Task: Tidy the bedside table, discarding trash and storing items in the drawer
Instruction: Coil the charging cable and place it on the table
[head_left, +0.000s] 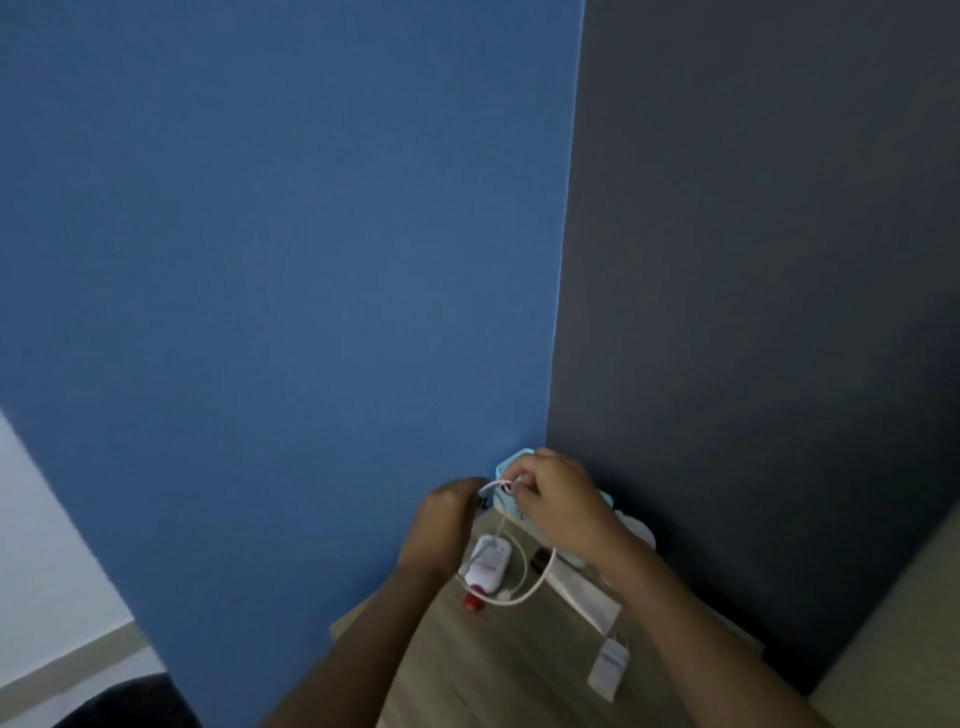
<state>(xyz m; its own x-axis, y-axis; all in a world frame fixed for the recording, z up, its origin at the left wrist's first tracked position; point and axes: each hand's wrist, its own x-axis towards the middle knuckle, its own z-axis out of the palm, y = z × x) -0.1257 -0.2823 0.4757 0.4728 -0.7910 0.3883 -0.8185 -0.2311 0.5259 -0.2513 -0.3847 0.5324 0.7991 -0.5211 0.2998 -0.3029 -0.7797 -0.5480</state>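
Wooden bedside table (467, 670) below both hands. Light blue object (511, 462) just behind the right hand (558, 499). White charger (488, 564) below the grip, on the table. White cable (519, 587) pinched by right fingers, looping down. Left hand (441, 525) curled; grip unclear.

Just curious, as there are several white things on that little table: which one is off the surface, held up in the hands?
The white cable. Both hands pinch it near the top, and its loop hangs down over the white device; the white packets lie flat nearer the camera.
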